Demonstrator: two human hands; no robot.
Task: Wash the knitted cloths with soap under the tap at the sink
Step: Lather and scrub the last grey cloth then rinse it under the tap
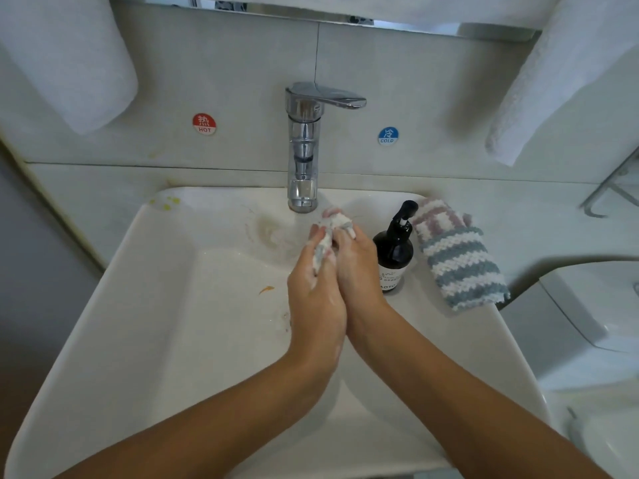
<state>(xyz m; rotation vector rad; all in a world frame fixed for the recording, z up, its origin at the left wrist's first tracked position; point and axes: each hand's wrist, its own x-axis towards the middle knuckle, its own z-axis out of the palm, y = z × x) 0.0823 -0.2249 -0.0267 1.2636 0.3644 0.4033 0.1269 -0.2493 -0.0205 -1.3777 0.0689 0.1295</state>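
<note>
Just below the tap (304, 146) at the centre of the frame, the left hand (316, 288) and right hand (358, 267) are pressed together, fingers curled round a small knitted cloth (328, 236) bunched between the palms, with lather showing on the skin. To scrub it well, I would rub the two halves of the cloth against each other, turn it so every face meets the soap, and hold it low over the sink (145, 305) so suds drip inside. Whether water is running I cannot tell. Right of the hands stands a dark soap bottle (394, 250), and beyond it, on the sink's right rim, lie striped knitted cloths (456, 257) awaiting their wash.
</note>
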